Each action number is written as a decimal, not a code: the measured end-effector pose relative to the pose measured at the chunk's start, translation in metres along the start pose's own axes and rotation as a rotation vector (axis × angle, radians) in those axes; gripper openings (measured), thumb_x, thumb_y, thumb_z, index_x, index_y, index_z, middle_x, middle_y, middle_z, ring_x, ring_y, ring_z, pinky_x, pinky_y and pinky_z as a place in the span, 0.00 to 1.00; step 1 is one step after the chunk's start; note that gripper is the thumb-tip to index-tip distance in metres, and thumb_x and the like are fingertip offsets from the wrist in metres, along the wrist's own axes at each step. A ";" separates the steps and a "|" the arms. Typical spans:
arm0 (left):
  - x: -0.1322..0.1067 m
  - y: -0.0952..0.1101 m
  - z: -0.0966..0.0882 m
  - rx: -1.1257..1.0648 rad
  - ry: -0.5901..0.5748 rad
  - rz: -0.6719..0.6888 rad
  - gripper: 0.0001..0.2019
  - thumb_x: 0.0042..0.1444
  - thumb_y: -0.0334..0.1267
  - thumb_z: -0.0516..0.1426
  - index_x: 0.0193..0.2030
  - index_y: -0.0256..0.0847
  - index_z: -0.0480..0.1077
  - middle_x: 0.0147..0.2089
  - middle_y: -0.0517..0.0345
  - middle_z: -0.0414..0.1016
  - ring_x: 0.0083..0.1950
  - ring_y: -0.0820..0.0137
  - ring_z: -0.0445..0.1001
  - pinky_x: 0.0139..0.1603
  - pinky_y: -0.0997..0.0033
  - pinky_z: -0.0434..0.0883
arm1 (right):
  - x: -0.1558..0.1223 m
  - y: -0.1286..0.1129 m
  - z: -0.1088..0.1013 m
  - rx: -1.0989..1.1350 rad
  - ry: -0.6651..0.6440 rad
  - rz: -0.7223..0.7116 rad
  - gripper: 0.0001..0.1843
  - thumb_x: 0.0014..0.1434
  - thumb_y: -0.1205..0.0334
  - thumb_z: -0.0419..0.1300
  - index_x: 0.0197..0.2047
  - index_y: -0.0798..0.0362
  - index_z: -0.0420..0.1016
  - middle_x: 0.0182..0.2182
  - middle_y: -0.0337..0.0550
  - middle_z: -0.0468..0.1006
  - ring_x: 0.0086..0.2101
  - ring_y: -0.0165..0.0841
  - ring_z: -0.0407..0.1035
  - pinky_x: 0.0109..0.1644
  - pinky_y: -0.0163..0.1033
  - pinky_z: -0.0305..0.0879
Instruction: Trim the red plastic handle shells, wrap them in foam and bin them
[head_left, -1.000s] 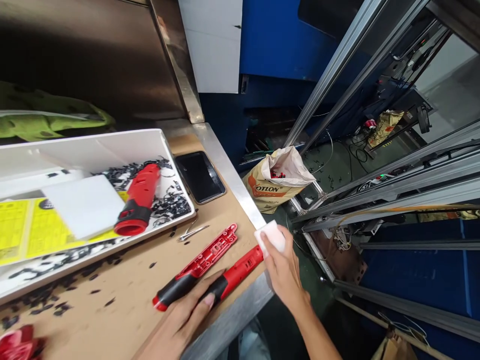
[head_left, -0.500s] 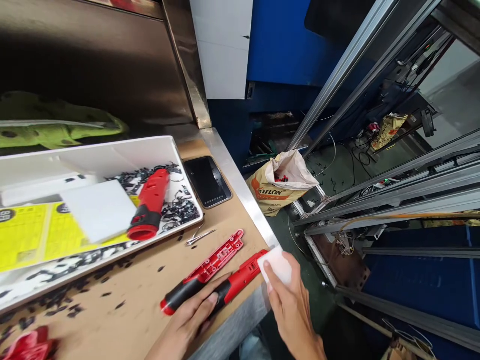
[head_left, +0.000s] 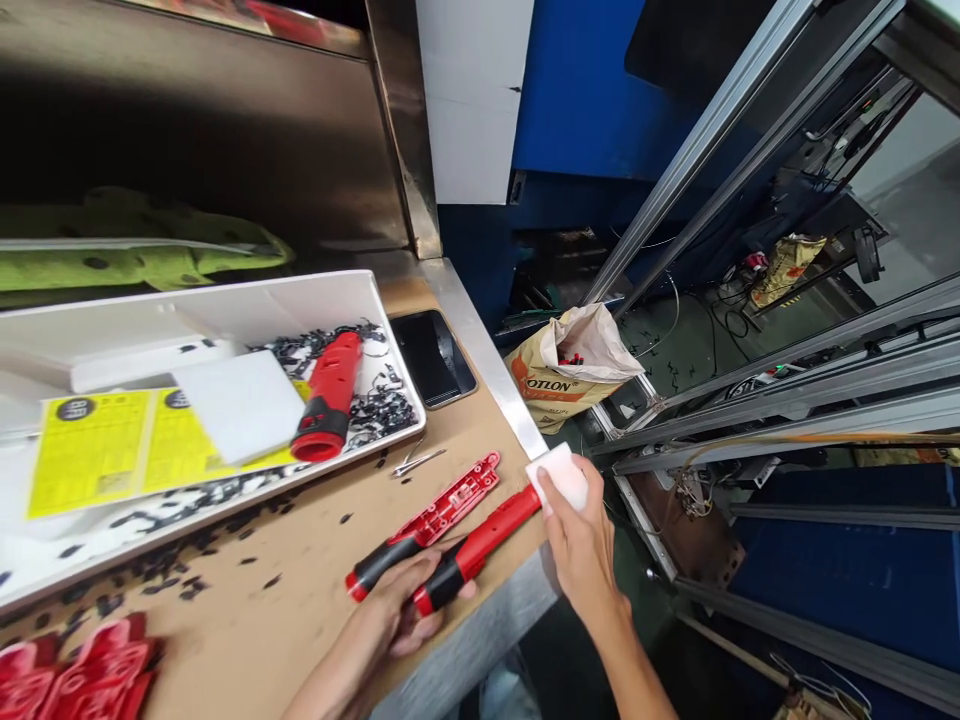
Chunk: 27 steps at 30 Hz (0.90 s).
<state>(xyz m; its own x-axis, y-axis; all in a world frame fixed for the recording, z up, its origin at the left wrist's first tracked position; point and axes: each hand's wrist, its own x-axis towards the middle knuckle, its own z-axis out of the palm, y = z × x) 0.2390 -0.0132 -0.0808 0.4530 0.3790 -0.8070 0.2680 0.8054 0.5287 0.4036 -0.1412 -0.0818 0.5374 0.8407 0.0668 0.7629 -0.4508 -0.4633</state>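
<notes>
My left hand (head_left: 397,605) is closed around the black grip end of a red-and-black plastic tool housing (head_left: 499,525), held at a slant over the bench's front edge. In my right hand (head_left: 585,545) is a small white block (head_left: 559,472), seemingly foam, pinched between thumb and fingers against the housing's far red end. Just behind lies a second housing half (head_left: 450,500), its ribbed red inside facing up and its black end next to my left hand. Metal nippers (head_left: 416,462) rest behind it on the brown bench surface (head_left: 270,640).
A white tray (head_left: 401,405) holds another red-and-black housing (head_left: 334,390), a white slab (head_left: 236,405), yellow labels (head_left: 90,445) and black scraps. Beside it lies a phone (head_left: 435,360). Red plastic parts (head_left: 101,670) sit front left. Past the bench's metal edge stands an open sack (head_left: 551,395).
The view has shifted, bringing more red parts into sight at lower left. The housing has turned, and my left fingers now curl under its black end. The white block still touches the red end.
</notes>
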 end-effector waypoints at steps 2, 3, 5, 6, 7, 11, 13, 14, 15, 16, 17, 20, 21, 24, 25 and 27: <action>-0.006 0.006 0.004 -0.007 0.011 0.007 0.30 0.43 0.51 0.63 0.51 0.35 0.71 0.32 0.52 0.77 0.20 0.78 0.52 0.21 0.76 0.41 | 0.000 0.000 -0.002 0.010 -0.034 -0.012 0.28 0.66 0.66 0.48 0.66 0.34 0.60 0.65 0.49 0.51 0.56 0.42 0.68 0.51 0.44 0.73; -0.007 0.008 0.005 -0.003 0.009 0.012 0.30 0.43 0.50 0.63 0.51 0.35 0.71 0.32 0.52 0.77 0.20 0.78 0.52 0.21 0.76 0.40 | -0.001 0.000 -0.003 0.013 -0.050 -0.014 0.28 0.66 0.66 0.48 0.66 0.33 0.59 0.65 0.48 0.51 0.55 0.41 0.69 0.50 0.44 0.73; -0.007 0.007 0.005 0.007 -0.005 0.025 0.29 0.44 0.52 0.62 0.51 0.35 0.71 0.31 0.52 0.77 0.20 0.77 0.52 0.21 0.75 0.40 | 0.000 0.001 -0.004 0.014 -0.059 0.001 0.27 0.66 0.65 0.48 0.65 0.34 0.61 0.65 0.49 0.52 0.54 0.41 0.69 0.51 0.45 0.73; -0.005 0.005 0.004 0.011 -0.017 0.035 0.30 0.45 0.53 0.61 0.52 0.36 0.71 0.30 0.52 0.77 0.20 0.77 0.53 0.21 0.75 0.40 | 0.001 0.000 -0.004 0.016 -0.045 0.017 0.26 0.66 0.65 0.48 0.65 0.36 0.63 0.64 0.49 0.54 0.54 0.42 0.69 0.52 0.46 0.72; -0.002 0.002 0.002 0.016 -0.033 0.046 0.31 0.45 0.54 0.61 0.52 0.35 0.71 0.30 0.51 0.77 0.19 0.77 0.53 0.20 0.75 0.40 | 0.002 0.000 -0.004 0.020 -0.026 0.034 0.26 0.66 0.65 0.48 0.64 0.38 0.64 0.64 0.50 0.55 0.54 0.42 0.69 0.52 0.46 0.72; 0.014 -0.012 -0.009 0.088 -0.088 0.085 0.35 0.47 0.60 0.59 0.56 0.36 0.70 0.31 0.50 0.79 0.17 0.78 0.53 0.18 0.76 0.44 | 0.000 -0.002 -0.001 0.048 -0.035 0.032 0.26 0.67 0.64 0.47 0.66 0.38 0.62 0.65 0.49 0.54 0.52 0.39 0.72 0.51 0.43 0.73; 0.017 -0.017 -0.013 0.170 -0.085 0.115 0.35 0.50 0.61 0.56 0.58 0.38 0.70 0.37 0.49 0.81 0.20 0.73 0.64 0.17 0.75 0.56 | 0.001 -0.001 -0.002 0.040 -0.072 0.015 0.26 0.66 0.64 0.48 0.65 0.38 0.63 0.64 0.50 0.56 0.51 0.40 0.73 0.51 0.43 0.73; 0.017 -0.018 -0.014 0.222 -0.075 0.146 0.33 0.53 0.61 0.54 0.58 0.39 0.70 0.42 0.48 0.81 0.26 0.68 0.71 0.21 0.72 0.65 | 0.002 0.001 -0.003 0.030 -0.081 0.019 0.25 0.66 0.64 0.47 0.64 0.39 0.64 0.64 0.50 0.57 0.50 0.40 0.73 0.51 0.45 0.73; 0.016 -0.019 -0.014 0.281 -0.067 0.193 0.33 0.55 0.61 0.52 0.58 0.40 0.70 0.48 0.48 0.80 0.36 0.61 0.77 0.30 0.66 0.73 | 0.003 0.003 -0.003 0.022 -0.083 0.026 0.25 0.66 0.64 0.47 0.64 0.41 0.66 0.63 0.51 0.58 0.51 0.41 0.73 0.52 0.46 0.72; 0.013 -0.018 -0.013 0.346 -0.062 0.252 0.32 0.57 0.61 0.50 0.59 0.41 0.70 0.54 0.48 0.78 0.48 0.56 0.76 0.42 0.59 0.75 | 0.004 0.004 -0.004 0.022 -0.081 0.033 0.25 0.66 0.64 0.47 0.64 0.42 0.66 0.63 0.51 0.59 0.51 0.41 0.72 0.53 0.46 0.72; 0.009 -0.017 -0.012 0.414 -0.061 0.313 0.32 0.58 0.61 0.49 0.59 0.41 0.70 0.59 0.48 0.74 0.58 0.53 0.72 0.55 0.53 0.71 | 0.004 0.006 -0.004 0.035 -0.086 0.031 0.25 0.66 0.64 0.47 0.64 0.42 0.66 0.63 0.51 0.59 0.52 0.40 0.72 0.53 0.45 0.71; -0.003 -0.012 -0.007 0.585 -0.066 0.431 0.32 0.60 0.60 0.47 0.61 0.39 0.68 0.66 0.47 0.67 0.70 0.54 0.58 0.71 0.49 0.47 | -0.001 0.007 -0.002 0.089 -0.107 0.022 0.25 0.67 0.63 0.47 0.65 0.40 0.63 0.64 0.49 0.57 0.52 0.37 0.72 0.53 0.40 0.72; -0.005 -0.011 -0.006 0.616 -0.063 0.442 0.32 0.60 0.59 0.46 0.61 0.39 0.69 0.66 0.47 0.67 0.70 0.55 0.57 0.71 0.49 0.44 | -0.003 0.006 0.000 0.088 -0.101 0.040 0.25 0.67 0.63 0.47 0.65 0.40 0.63 0.64 0.49 0.58 0.51 0.37 0.73 0.52 0.40 0.72; -0.008 -0.008 -0.005 0.617 -0.060 0.445 0.32 0.60 0.59 0.46 0.61 0.40 0.68 0.66 0.48 0.66 0.70 0.54 0.58 0.71 0.47 0.46 | -0.007 0.004 0.007 0.053 -0.057 0.103 0.25 0.67 0.63 0.46 0.65 0.42 0.64 0.62 0.50 0.60 0.51 0.39 0.73 0.54 0.44 0.71; -0.007 -0.007 -0.006 0.601 -0.065 0.442 0.32 0.60 0.59 0.46 0.61 0.40 0.68 0.67 0.47 0.66 0.69 0.54 0.58 0.70 0.46 0.47 | -0.008 0.003 0.008 0.052 -0.058 0.095 0.25 0.67 0.62 0.45 0.65 0.41 0.63 0.63 0.50 0.59 0.52 0.39 0.72 0.54 0.44 0.71; -0.004 -0.007 -0.008 0.566 -0.092 0.447 0.33 0.59 0.60 0.47 0.61 0.38 0.68 0.67 0.46 0.65 0.70 0.54 0.57 0.71 0.47 0.46 | -0.008 0.002 0.006 0.045 -0.077 0.056 0.25 0.67 0.62 0.46 0.66 0.39 0.62 0.63 0.48 0.59 0.53 0.38 0.72 0.52 0.42 0.72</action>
<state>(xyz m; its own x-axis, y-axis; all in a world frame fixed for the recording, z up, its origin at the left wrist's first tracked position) 0.2289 -0.0165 -0.0835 0.6850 0.5568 -0.4698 0.4284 0.2137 0.8780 0.3986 -0.1464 -0.0887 0.5485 0.8357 -0.0277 0.7145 -0.4856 -0.5037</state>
